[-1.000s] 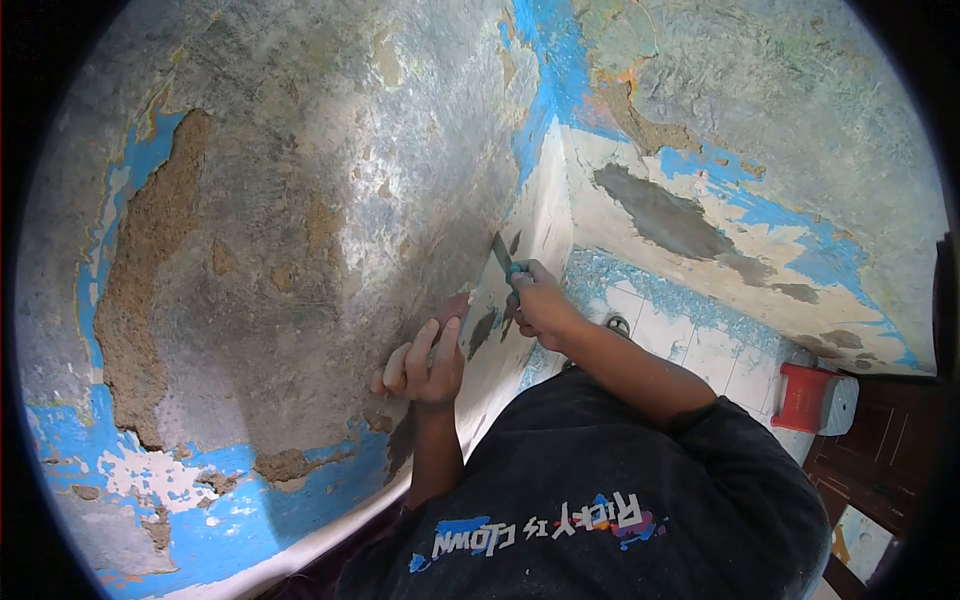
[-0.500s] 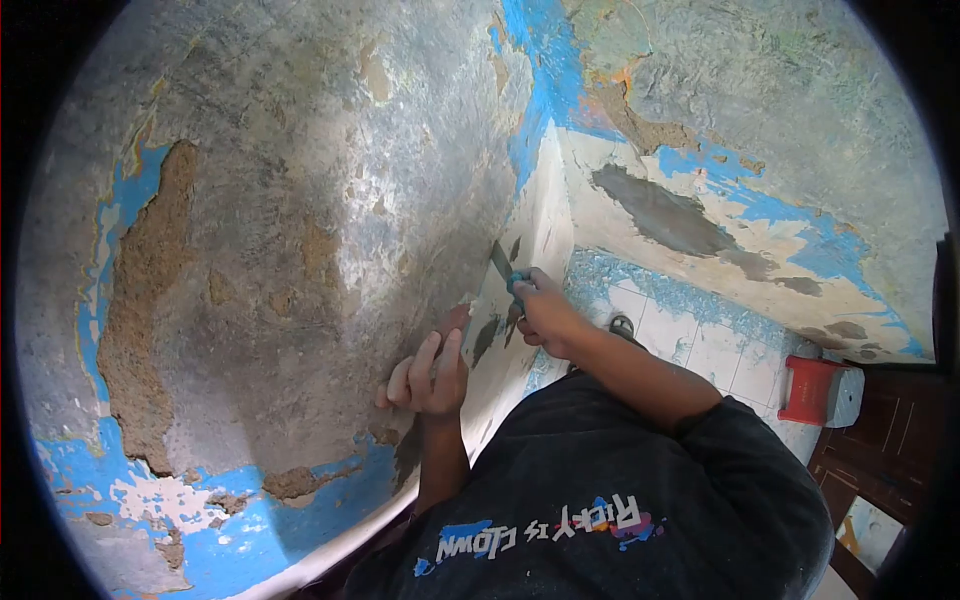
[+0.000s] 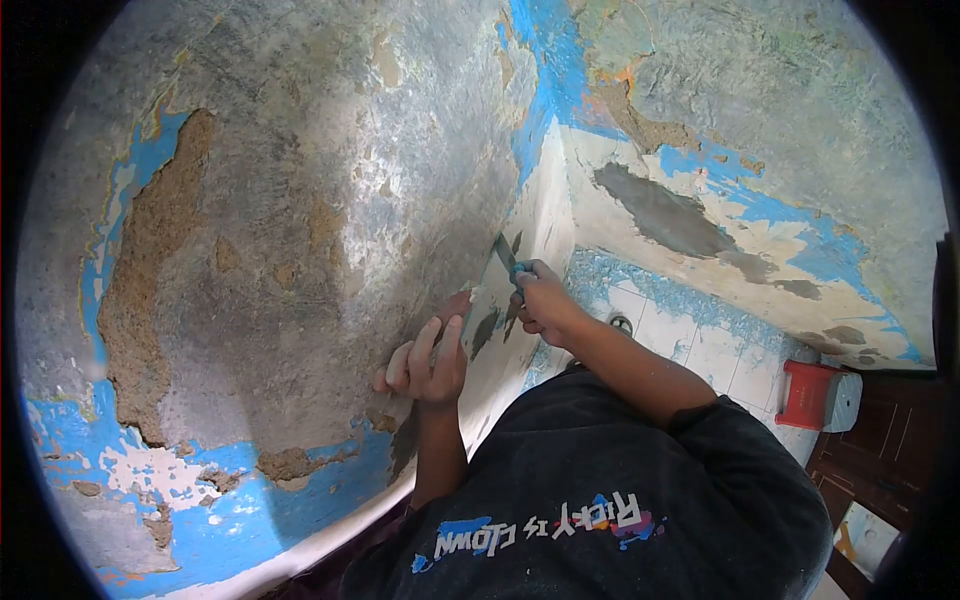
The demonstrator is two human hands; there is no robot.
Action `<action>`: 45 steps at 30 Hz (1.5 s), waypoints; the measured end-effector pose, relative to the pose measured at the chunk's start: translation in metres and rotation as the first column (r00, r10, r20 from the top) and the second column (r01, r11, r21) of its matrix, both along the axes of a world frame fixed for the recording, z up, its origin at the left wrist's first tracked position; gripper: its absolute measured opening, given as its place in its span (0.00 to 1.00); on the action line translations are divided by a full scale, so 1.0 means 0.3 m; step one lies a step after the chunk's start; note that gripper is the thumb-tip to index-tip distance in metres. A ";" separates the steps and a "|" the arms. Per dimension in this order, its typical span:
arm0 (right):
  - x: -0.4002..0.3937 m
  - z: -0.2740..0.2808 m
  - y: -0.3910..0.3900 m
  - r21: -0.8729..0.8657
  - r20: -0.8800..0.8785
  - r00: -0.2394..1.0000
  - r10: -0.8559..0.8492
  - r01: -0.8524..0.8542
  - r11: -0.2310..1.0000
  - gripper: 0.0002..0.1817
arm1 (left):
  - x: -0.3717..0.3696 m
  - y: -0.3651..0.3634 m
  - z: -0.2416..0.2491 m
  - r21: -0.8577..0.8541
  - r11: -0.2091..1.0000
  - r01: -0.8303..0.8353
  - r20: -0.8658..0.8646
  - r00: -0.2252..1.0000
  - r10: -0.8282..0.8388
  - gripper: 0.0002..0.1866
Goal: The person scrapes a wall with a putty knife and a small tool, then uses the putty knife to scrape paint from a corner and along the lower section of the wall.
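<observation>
View shifted slightly; right hand (image 3: 545, 303) grips scraper (image 3: 506, 250).

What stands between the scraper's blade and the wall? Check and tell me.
Nothing visible: the scraper in the right hand has its blade at the wall, seemingly touching. The left hand is off to one side, clear of the blade.

Scraper (image 3: 506, 253) — at left wall (image 3: 270, 200) | stool (image 3: 803, 396) — on floor (image 3: 742, 376), right
</observation>
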State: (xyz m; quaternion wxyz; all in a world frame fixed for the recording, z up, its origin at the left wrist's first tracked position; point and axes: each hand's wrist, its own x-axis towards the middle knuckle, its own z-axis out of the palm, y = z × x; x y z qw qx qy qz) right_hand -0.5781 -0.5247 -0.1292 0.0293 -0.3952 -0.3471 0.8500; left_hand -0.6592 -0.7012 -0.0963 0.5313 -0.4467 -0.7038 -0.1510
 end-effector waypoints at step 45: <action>-0.002 -0.050 0.010 0.040 -0.006 0.999 0.046 -0.046 0.998 0.11 | -0.002 -0.006 0.004 -0.047 0.998 -0.051 0.019 0.998 0.052 0.11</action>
